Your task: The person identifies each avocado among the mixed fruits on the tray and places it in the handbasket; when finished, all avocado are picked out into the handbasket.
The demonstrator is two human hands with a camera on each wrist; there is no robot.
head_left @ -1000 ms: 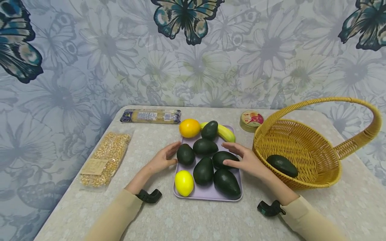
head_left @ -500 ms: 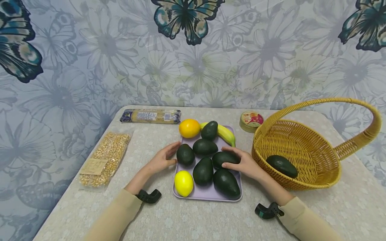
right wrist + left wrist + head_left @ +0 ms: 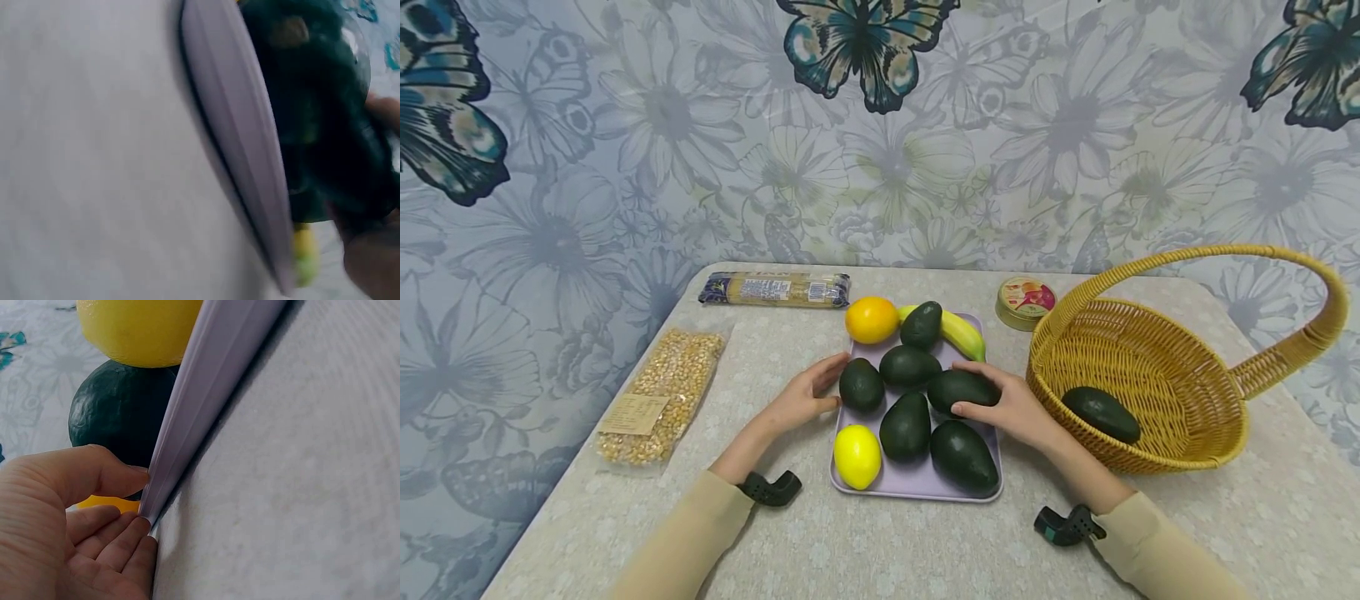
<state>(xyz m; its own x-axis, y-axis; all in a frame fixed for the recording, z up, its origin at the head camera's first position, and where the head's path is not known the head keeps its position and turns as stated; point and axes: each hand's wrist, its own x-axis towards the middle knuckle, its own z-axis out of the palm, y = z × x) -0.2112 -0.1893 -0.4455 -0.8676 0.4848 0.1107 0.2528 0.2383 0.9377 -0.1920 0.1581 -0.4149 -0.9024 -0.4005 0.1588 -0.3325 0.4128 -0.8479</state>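
My right hand [image 3: 1013, 404] grips a dark green avocado [image 3: 961, 394] at the right side of the lilac tray [image 3: 895, 487], thumb and fingers around its near end. In the right wrist view this avocado [image 3: 350, 150] is blurred. At the tray's left edge, my left hand [image 3: 801, 396] rests with relaxed fingers. The left wrist view shows its thumb [image 3: 119, 477] touching the tray rim [image 3: 187, 412], beside another avocado [image 3: 122, 415]. Several more avocados, a yellow lemon [image 3: 857, 457], an orange [image 3: 872, 319] and a banana [image 3: 962, 335] lie on or at the tray.
A wicker basket [image 3: 1157, 358] with a tall handle stands at the right, holding one avocado [image 3: 1101, 414]. Behind are a round tin [image 3: 1026, 302] and a pasta packet [image 3: 775, 289]. A bag of corn kernels [image 3: 677, 375] lies on the left. A patterned wall backs the table.
My right hand has closed in on the avocado and taken hold of it; the avocado has risen slightly from its spot. My left hand stays at the tray's left edge.
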